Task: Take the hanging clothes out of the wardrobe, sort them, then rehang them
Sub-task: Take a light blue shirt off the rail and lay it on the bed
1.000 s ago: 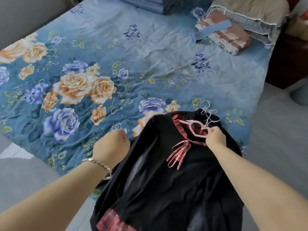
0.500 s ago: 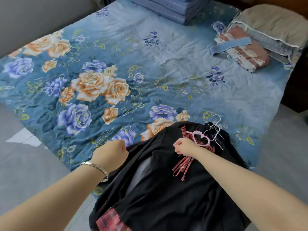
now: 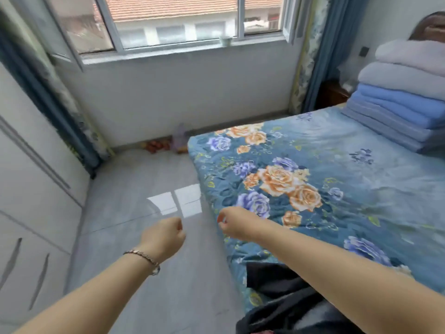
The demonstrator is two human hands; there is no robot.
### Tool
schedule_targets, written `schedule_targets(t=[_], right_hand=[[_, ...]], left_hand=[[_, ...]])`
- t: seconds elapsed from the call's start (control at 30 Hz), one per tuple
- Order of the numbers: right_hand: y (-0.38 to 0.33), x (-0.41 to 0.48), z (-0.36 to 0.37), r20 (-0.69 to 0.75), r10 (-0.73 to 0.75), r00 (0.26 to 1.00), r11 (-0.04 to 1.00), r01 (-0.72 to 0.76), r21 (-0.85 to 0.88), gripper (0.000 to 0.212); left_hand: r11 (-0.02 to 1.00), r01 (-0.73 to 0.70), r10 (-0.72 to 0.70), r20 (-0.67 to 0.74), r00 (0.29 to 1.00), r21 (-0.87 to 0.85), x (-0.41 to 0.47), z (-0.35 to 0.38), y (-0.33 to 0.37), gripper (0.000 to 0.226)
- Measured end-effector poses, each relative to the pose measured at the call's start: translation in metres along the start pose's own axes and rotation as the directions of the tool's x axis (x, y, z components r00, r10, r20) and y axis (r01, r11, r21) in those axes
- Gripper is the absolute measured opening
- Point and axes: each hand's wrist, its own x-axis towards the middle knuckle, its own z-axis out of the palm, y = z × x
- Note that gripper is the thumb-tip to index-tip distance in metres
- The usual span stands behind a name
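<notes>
A black garment (image 3: 284,300) lies on the near corner of the bed (image 3: 361,189), partly hidden under my right forearm; its hanger is out of sight. My left hand (image 3: 163,237), with a bracelet on the wrist, hovers over the floor with its fingers curled and nothing in it. My right hand (image 3: 233,222) is at the bed's left edge, fingers curled in and holding nothing. Both hands are away from the garment. The white wardrobe (image 3: 29,213) stands along the left side with its doors closed.
A stack of folded blankets (image 3: 404,102) sits at the bed's far right. A window (image 3: 168,20) with blue curtains (image 3: 322,51) fills the far wall. Small objects (image 3: 166,144) lie on the grey floor (image 3: 144,237) by that wall.
Both hands have let go of the black garment and its pink hanger and lifted off it. My view has swung up and left, towards the wardrobe and window.
</notes>
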Motion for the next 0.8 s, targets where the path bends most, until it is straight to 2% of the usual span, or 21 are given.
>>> schedule_targets(t=[0.17, 0.33, 0.5, 0.67, 0.8], right_hand=[[-0.192, 0.034, 0.016, 0.030, -0.262, 0.965, 0.955, 0.264, -0.137, 0.031], [-0.365, 0.041, 0.038, 0.122, -0.530, 0.839, 0.804, 0.543, -0.243, 0.028], [-0.501, 0.019, 0.061, 0.206, -0.742, 0.638, 0.556, 0.757, -0.342, 0.031], [-0.605, -0.019, 0.081, 0.246, -0.897, 0.367, 0.288, 0.907, -0.306, 0.030], [-0.671, -0.052, 0.093, 0.284, -0.947, 0.149, 0.057, 0.949, -0.309, 0.031]], left_hand=[[0.965, 0.256, -0.263, -0.175, 0.949, -0.063, -0.057, -0.076, -0.147, 0.019], [0.858, 0.505, -0.507, -0.313, 0.803, -0.095, -0.134, -0.144, -0.268, 0.025], [0.679, 0.702, -0.718, -0.394, 0.574, -0.215, -0.215, -0.183, -0.353, 0.018], [0.427, 0.790, -0.879, -0.407, 0.248, -0.441, -0.298, -0.208, -0.402, 0.014], [0.234, 0.841, -0.903, -0.430, 0.001, -0.488, -0.359, -0.225, -0.418, 0.018]])
